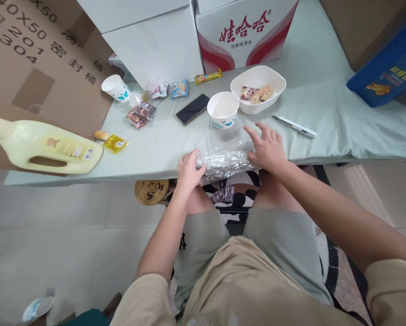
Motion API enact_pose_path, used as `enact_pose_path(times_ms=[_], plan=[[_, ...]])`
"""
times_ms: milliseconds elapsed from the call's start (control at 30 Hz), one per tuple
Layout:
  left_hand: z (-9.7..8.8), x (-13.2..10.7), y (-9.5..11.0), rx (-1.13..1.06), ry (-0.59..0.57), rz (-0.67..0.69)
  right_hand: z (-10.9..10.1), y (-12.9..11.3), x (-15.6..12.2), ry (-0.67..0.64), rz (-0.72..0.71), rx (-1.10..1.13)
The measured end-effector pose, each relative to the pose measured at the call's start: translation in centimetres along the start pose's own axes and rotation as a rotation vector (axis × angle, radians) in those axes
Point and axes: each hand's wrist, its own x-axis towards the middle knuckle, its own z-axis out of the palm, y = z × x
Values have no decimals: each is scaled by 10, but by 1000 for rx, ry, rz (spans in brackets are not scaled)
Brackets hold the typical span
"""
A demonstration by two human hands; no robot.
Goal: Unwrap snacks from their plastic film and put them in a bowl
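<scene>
A crinkled bundle of clear plastic wrap point(225, 162) lies along the table's front edge, above my knees. My left hand point(189, 173) is closed around its left end, with the thumb on the near side. At the right end, my right hand point(268, 147) rests with its fingers spread, the thumb side touching the plastic. Just beyond the bundle stands a white paper cup point(223, 111) with a blue leaf print. Behind that cup, a white oval bowl point(279, 86) holds wrapped snacks. To the right lies a white utility knife point(294, 126).
A phone point(193, 109) and several snack packets, one yellow point(208, 76), lie on the green-covered table. At left are another paper cup point(116, 88), a yellow jug point(53, 147) on its side and a large carton point(36, 68). White boxes point(246, 36) stand behind; a stool point(151, 191) is below.
</scene>
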Motion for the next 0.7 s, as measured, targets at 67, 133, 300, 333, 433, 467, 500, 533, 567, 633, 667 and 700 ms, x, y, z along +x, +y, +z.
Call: enact_pose_path(times_ms=[67, 133, 300, 333, 433, 467, 500, 533, 567, 633, 667, 700], plan=[[2, 13, 4, -80, -110, 9, -5, 7, -9, -35, 10, -10], [1, 27, 10, -223, -221, 4, -14, 11, -17, -69, 18, -21], [-9, 46, 49, -558, -557, 16, -42, -9, -18, -149, -218, 107], [-14, 46, 60, -593, -628, 29, -46, -17, -14, -188, -284, 151], [-33, 48, 88, -626, -793, 75, -53, -34, 2, -384, -339, 278], [-40, 50, 93, -617, -805, 84, -55, -37, 6, -472, -321, 338], [-47, 55, 95, -604, -789, 90, -56, -38, 10, -556, -296, 417], [-54, 60, 93, -597, -745, 92, -57, -38, 13, -624, -265, 509], [-59, 66, 88, -606, -677, 89, -57, -37, 15, -670, -228, 609], [-62, 78, 73, -703, -498, 42, -55, -35, 15, -674, -131, 795], [-59, 81, 64, -796, -402, -10, -52, -35, 13, -644, -68, 874], [-54, 81, 56, -898, -320, -79, -48, -36, 11, -604, 5, 948]])
